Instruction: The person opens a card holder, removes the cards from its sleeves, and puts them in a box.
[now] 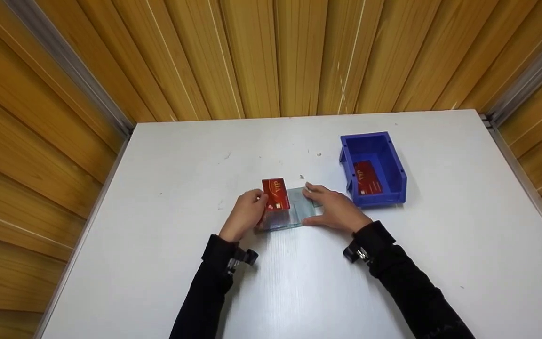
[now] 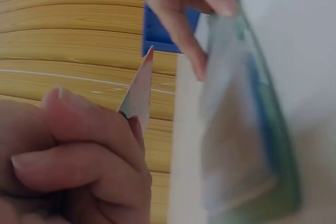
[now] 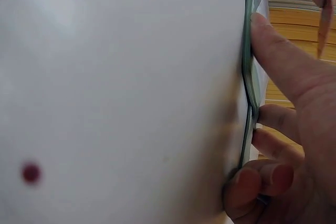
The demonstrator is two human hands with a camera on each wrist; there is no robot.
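In the head view my left hand (image 1: 247,212) pinches a red card (image 1: 275,194) with gold lettering and a chip. The left wrist view shows the card (image 2: 140,87) nearly edge-on, apart from the holder below. A greenish card holder (image 1: 301,207) with clear sleeves lies on the table. My right hand (image 1: 337,208) holds the holder's right part, thumb at the near edge and fingers toward the far edge. Seen from the right wrist, that thumb (image 3: 278,59) presses the holder's edge (image 3: 248,51), and some fingers are bent beside it.
A blue bin (image 1: 395,165) stands on the white table (image 1: 158,188) just beyond the right hand, with another red card (image 1: 369,178) inside. Yellow wood-patterned walls (image 1: 299,56) enclose the back and sides.
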